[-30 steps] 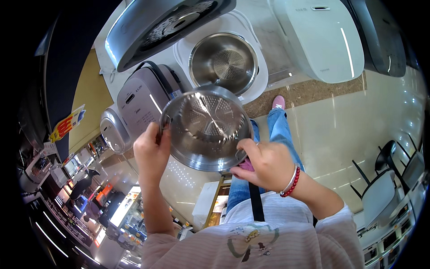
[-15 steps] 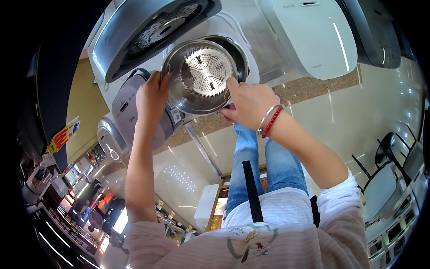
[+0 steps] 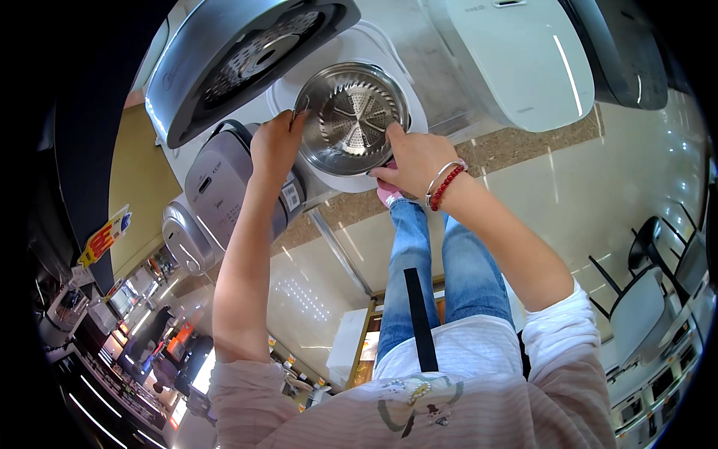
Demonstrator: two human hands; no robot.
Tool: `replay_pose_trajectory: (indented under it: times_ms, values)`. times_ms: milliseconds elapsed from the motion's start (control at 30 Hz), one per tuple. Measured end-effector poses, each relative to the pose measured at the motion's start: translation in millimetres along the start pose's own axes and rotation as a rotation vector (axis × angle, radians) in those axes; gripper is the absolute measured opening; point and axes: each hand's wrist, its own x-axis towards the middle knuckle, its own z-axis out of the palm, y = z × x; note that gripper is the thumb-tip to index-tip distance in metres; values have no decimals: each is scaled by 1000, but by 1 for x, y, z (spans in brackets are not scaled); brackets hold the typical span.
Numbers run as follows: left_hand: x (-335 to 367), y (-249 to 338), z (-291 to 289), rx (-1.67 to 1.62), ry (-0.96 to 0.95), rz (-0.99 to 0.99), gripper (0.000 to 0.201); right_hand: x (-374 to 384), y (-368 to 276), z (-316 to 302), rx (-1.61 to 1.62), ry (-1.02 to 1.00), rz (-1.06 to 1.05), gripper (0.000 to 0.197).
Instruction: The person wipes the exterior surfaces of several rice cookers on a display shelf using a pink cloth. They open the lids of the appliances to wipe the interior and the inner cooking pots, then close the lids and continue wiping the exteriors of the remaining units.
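Observation:
A round steel steamer basket [image 3: 356, 123] with a perforated, toothed-edge bottom sits over the opening of a rice cooker [image 3: 355, 184]. Its rim lines up closely with the cooker's opening; whether it rests fully down I cannot tell. My left hand [image 3: 278, 144] pinches a wire handle at the basket's left side. On the right, my right hand [image 3: 420, 159] grips the near right rim, thumb on top and fingers below it. The cooker's lid [image 3: 258, 63] stands raised at the upper left, showing a perforated inner plate.
Grey-lilac cookers [image 3: 232, 179] stand close by on the left. A white cooker [image 3: 523, 67] is at the right on the counter, with a dark one [image 3: 636, 67] beyond it. A price tag [image 3: 105, 236] sticks out at far left. Chairs [image 3: 639, 314] stand at lower right.
Both hands have brought the basket a little right, leveling it over the cooker. The dark gap at its right side has closed up.

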Motion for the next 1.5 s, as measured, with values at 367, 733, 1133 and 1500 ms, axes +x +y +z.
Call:
replay_pose_trajectory:
  times_ms: [367,733,1133,1500]
  values:
    - [5,-1,12,111,16,19,42,6,7,2,19,-75,5,55]
    - [8,6,18,343,14,-16,48,8,9,10,-34,-64,16,58]
    - [-58,8,6,89,444,293,38,-45,4,49,103,176,1,65]
    - [-114,48,64,-79,237,154,34,-29,13,53,-80,142,149,76]
